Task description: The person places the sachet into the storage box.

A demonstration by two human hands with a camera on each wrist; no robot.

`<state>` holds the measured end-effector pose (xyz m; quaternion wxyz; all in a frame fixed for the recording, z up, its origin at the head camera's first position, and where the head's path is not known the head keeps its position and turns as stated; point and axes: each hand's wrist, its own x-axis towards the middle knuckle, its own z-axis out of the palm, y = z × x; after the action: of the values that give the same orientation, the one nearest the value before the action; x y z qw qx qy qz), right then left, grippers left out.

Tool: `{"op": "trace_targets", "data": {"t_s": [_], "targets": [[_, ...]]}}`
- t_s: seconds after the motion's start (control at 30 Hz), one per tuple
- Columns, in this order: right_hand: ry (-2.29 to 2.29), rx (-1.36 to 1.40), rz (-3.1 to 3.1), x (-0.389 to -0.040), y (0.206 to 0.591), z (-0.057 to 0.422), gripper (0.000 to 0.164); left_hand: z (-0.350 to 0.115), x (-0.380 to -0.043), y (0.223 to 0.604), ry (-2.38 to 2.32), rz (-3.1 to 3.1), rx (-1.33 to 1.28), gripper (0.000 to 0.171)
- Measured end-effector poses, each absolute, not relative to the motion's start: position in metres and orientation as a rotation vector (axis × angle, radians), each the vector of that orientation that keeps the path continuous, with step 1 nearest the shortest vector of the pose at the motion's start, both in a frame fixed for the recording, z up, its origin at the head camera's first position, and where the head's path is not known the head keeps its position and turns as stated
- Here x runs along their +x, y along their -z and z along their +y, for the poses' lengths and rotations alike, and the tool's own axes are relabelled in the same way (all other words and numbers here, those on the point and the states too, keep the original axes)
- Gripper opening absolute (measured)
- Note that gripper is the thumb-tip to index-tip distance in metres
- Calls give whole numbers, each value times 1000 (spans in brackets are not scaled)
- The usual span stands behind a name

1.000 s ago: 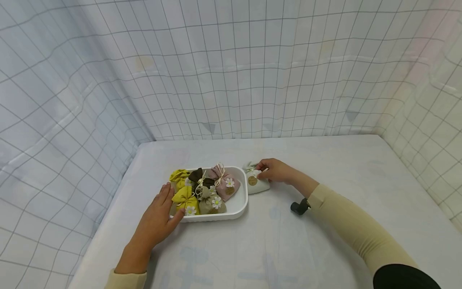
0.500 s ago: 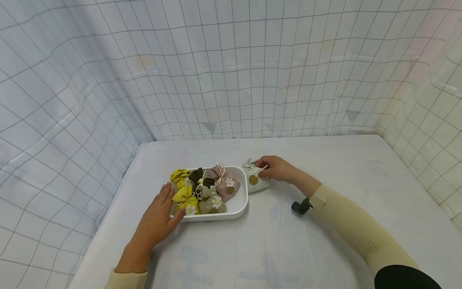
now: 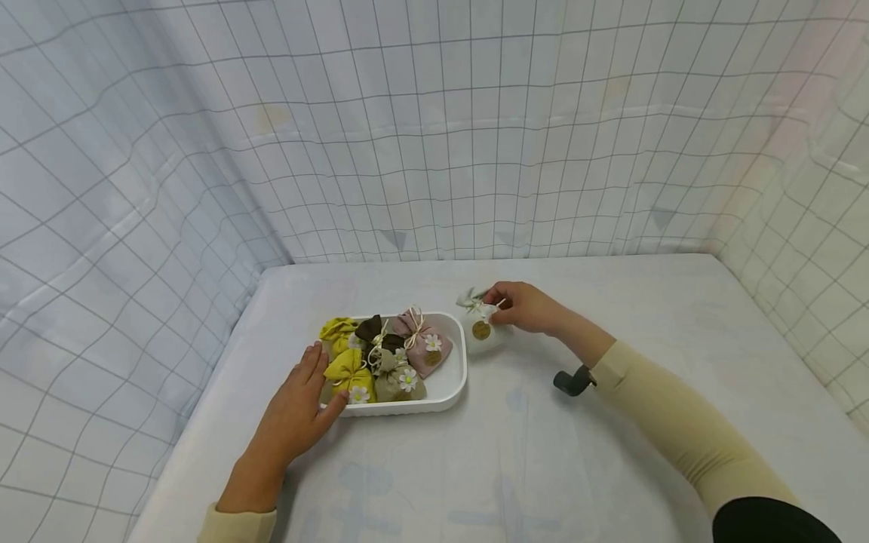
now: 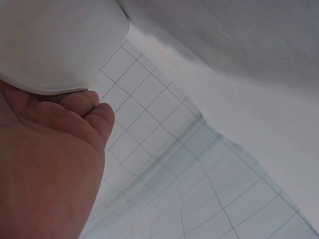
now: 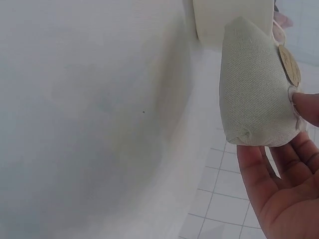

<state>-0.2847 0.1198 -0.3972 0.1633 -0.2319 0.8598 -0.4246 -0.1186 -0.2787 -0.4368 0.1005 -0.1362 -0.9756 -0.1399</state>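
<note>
My right hand (image 3: 526,308) pinches a small pale drawstring pouch (image 3: 480,347), thumb on its front and fingers behind. The pouch has a round tan label and a tied neck. It hangs raised beside the right end of a white tray (image 3: 444,396). In the right wrist view the pouch's woven cloth (image 5: 251,89) shows, with the fingers (image 5: 256,172) behind it. My left hand (image 3: 292,407) rests against the tray's left side, fingers extended and thumb over the front corner. The left wrist view shows these fingers (image 4: 82,107) touching the tray's outer wall (image 4: 60,45).
Inside the tray lie yellow pouches (image 3: 349,369), a dark brown pouch (image 3: 370,329), an olive-beige pouch (image 3: 400,383) and a pink pouch (image 3: 422,351), some with white flowers. A black device (image 3: 572,381) is at the right wrist. Grid-patterned curtains (image 3: 434,151) surround the white table (image 3: 434,475).
My right hand has lifted the pale pouch up from the table and slightly to the right. The left hand and the tray have stayed where they were.
</note>
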Motion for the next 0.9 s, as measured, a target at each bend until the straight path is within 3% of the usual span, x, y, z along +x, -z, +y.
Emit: {"op": "trace_targets", "data": {"t_s": [0.9], "targets": [[1250, -778, 2445, -273, 360, 103, 26, -277, -118, 436, 413, -2885, -395, 78]]}}
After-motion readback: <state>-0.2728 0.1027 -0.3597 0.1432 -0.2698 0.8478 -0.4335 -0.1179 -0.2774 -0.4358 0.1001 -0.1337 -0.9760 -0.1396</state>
